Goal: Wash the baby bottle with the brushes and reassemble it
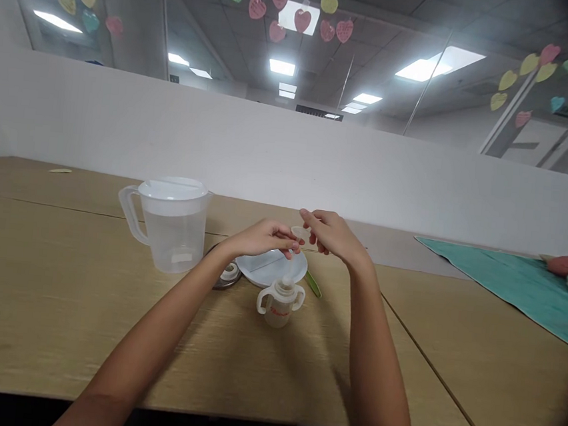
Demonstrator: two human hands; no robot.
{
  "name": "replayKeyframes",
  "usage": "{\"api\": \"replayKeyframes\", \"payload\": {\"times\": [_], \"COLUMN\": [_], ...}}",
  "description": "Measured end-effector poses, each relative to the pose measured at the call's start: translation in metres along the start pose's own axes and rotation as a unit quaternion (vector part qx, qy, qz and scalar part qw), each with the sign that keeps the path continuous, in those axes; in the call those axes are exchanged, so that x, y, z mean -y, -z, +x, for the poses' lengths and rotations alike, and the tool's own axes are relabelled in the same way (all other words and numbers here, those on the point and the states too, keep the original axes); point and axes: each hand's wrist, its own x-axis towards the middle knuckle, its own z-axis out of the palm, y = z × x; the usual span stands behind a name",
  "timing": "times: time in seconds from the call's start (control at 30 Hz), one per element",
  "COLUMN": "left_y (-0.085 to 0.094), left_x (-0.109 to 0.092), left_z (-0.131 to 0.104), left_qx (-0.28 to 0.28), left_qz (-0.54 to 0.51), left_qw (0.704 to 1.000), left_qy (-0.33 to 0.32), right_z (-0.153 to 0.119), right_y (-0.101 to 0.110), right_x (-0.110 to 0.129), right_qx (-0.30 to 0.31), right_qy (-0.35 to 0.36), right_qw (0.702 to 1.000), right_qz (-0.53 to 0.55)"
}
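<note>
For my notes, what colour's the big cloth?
The cloth is teal green, clearest in the head view.

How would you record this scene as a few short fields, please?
Left hand: fingers at a small clear round piece, grip unclear
Right hand: close beside that piece, contact unclear
Below hands: two-handled bottle, upright, red lettering
Behind bottle: white plate
Far left: lidded clear pitcher
Far right: green cloth

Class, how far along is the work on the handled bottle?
Looks done: the bottle stands upright with its white handles attached.
In hand: a small clear round piece, between the left hand and right hand.
Probably left: dealing with that piece, still off the bottle; whether it belongs there, I cannot tell.
</note>
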Motion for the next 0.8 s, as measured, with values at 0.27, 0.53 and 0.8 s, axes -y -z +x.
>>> {"api": "replayKeyframes", "payload": {"times": [0.27, 0.53, 0.8], "left_y": [0.002, 0.016, 0.039], "left_x": [0.002, 0.011, 0.046], "left_z": [-0.001, -0.009, -0.017], "left_qx": [0.068, 0.031, 0.039], "left_qz": [0.086, 0.473, 0.48], "left_qw": [0.993, 0.836, 0.775], "left_qy": [0.039, 0.276, 0.41], "right_z": [-0.029, -0.017, -0.011], "right_y": [0.003, -0.031, -0.04], "right_x": [0.031, 0.033, 0.022], "right_qx": [0.089, 0.203, 0.226], "right_qy": [0.053, 0.044, 0.066], "right_qw": [0.981, 0.924, 0.922], "right_qz": [-0.166, -0.322, -0.306]}}
